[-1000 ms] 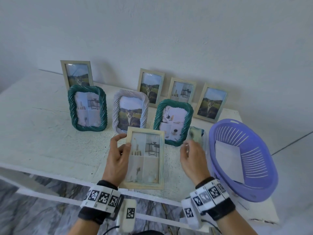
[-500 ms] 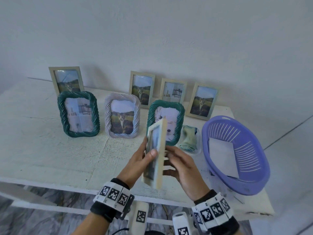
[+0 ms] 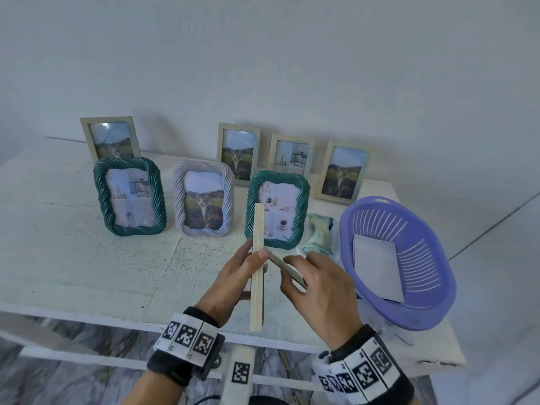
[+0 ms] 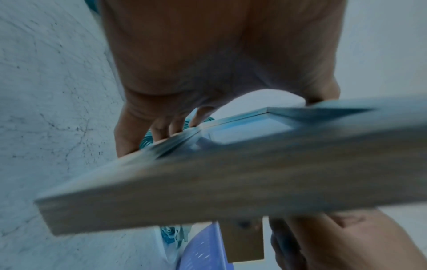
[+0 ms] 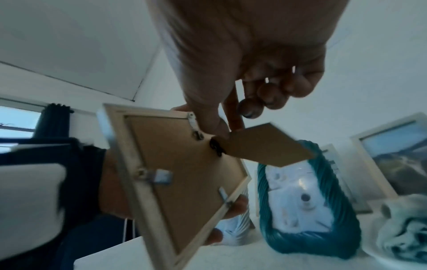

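A pale wooden picture frame is held upright and edge-on above the table's front edge. My left hand grips it, thumb on the near edge and fingers on the glass side. My right hand pinches the brown stand flap, which is swung out from the frame's back. In the right wrist view the brown backing board with metal clips faces the camera and the stand flap sticks out at its hinge. The left wrist view shows the frame's edge blurred.
On the white table stand two green twisted frames, a white twisted frame and several plain frames along the wall. A purple basket holding a grey sheet sits at right, a crumpled cloth beside it.
The frame went from lying face up in my left hand to standing edge-on. My right hand left the cloth, came to the frame's back and swung the stand flap out.
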Motion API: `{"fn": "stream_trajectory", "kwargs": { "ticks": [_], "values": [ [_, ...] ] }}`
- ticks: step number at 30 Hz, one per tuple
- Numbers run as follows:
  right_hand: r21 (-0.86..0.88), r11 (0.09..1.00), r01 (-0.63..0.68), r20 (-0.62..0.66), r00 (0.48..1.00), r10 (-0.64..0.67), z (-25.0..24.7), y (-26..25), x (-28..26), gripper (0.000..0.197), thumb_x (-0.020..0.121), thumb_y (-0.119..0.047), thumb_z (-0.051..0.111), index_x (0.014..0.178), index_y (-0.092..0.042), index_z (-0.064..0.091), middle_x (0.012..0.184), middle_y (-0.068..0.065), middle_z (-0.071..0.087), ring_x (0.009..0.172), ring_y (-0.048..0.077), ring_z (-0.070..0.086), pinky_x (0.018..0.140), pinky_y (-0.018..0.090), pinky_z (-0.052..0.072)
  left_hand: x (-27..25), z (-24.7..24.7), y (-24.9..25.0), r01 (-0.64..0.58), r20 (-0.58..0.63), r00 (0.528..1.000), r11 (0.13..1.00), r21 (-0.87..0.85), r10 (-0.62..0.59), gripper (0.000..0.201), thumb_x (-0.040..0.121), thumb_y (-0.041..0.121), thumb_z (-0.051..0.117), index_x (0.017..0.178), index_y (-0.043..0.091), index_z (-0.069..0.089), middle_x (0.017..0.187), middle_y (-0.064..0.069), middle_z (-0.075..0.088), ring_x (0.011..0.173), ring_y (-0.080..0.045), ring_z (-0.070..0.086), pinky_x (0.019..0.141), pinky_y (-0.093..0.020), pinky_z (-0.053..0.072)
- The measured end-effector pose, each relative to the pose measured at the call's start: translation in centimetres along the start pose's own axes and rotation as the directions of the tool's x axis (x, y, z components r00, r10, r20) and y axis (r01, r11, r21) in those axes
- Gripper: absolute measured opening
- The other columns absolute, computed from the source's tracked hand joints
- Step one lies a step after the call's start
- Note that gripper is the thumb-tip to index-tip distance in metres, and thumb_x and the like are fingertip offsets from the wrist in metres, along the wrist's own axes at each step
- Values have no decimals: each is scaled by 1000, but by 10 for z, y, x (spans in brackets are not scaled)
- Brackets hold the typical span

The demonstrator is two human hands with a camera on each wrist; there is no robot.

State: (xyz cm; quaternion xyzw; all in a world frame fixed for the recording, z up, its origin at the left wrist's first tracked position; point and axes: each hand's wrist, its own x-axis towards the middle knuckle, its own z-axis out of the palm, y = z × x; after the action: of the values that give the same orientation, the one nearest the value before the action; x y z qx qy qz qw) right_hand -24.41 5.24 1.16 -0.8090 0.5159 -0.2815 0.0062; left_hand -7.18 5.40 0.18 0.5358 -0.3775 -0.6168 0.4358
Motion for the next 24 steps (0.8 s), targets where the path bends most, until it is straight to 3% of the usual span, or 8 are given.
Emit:
{"fn": "stream_trajectory", "kwargs": {
  "ticks": [2, 4, 6, 8, 11, 18, 21, 24],
  "values": [
    [-63, 997, -48, -5, 999, 47, 0, -2, -3, 9, 88, -32, 60, 88, -28, 68, 50, -4, 52, 43, 13, 49, 39, 26, 36, -1, 6, 2, -10, -9, 1000, 999, 35, 11, 106, 53, 79, 63, 143, 30, 38, 127, 7, 59, 117, -9, 57, 93, -48, 51],
    [269, 938, -216, 106, 975, 195, -4, -8, -4, 19, 96, -28, 52, 100, -27, 70, 54, -4, 62, 43, 12, 57, 44, 31, 47, -3, 12, 3, -41, -14, 999, 995, 88, 42, 108, 54, 78, 62, 147, 34, 30, 130, 11, 56, 114, -3, 58, 91, -38, 52],
    [672, 505, -541, 386, 838, 386, -13, -15, 0, 26, 100, -27, 49, 99, -20, 74, 70, -1, 72, 56, 15, 67, 55, 34, 55, -6, 11, 1, -95, -36, 994, 985, 142, 101, 116, 53, 84, 64, 150, 38, 20, 140, 11, 48, 121, -7, 55, 101, -41, 47],
    [710, 27, -704, 638, 659, 399, -18, -11, 4, 38, 100, -39, 46, 97, -17, 76, 89, 6, 75, 80, 23, 71, 72, 38, 57, -10, 6, -2, -127, -86, 986, 976, 179, 144, 112, 56, 88, 58, 150, 42, 19, 140, 12, 45, 122, -9, 53, 100, -42, 47],
    [675, -240, -698, 732, 591, 339, -18, 2, 8, 47, 93, -53, 47, 110, -17, 73, 108, 11, 72, 101, 31, 66, 94, 52, 49, -17, -4, 4, -142, -151, 977, 987, 74, 152, 69, 73, 81, 43, 133, 48, 46, 119, 5, 64, 105, -16, 63, 75, -34, 55],
    [649, -148, -746, 750, 597, 285, -3, 10, 7, 49, 73, -68, 61, 116, -44, 67, 125, -12, 64, 121, 18, 55, 107, 50, 40, -16, -33, 26, 125, 123, 986, 985, -120, -110, 94, 79, 82, 12, 120, 20, 68, 115, -24, 66, 106, -40, 63, 82, -56, 53],
    [684, -91, -724, 710, 631, 315, 6, 3, 20, 45, 81, -54, 52, 118, -34, 68, 111, -7, 69, 110, 18, 59, 96, 40, 45, -12, -50, 39, 124, 159, 981, 990, -71, -111, 89, 79, 79, 12, 112, 22, 73, 113, -22, 68, 103, -39, 65, 76, -50, 54],
    [745, 73, -663, 625, 733, 269, 5, -16, 49, 62, 76, -64, 63, 119, -18, 66, 116, 12, 67, 115, 30, 59, 105, 53, 41, -6, -79, 66, 16, 126, 992, 1000, -23, -13, 86, 84, 80, 15, 110, 21, 72, 96, -21, 72, 83, -31, 70, 61, -40, 57]
  ]
}}
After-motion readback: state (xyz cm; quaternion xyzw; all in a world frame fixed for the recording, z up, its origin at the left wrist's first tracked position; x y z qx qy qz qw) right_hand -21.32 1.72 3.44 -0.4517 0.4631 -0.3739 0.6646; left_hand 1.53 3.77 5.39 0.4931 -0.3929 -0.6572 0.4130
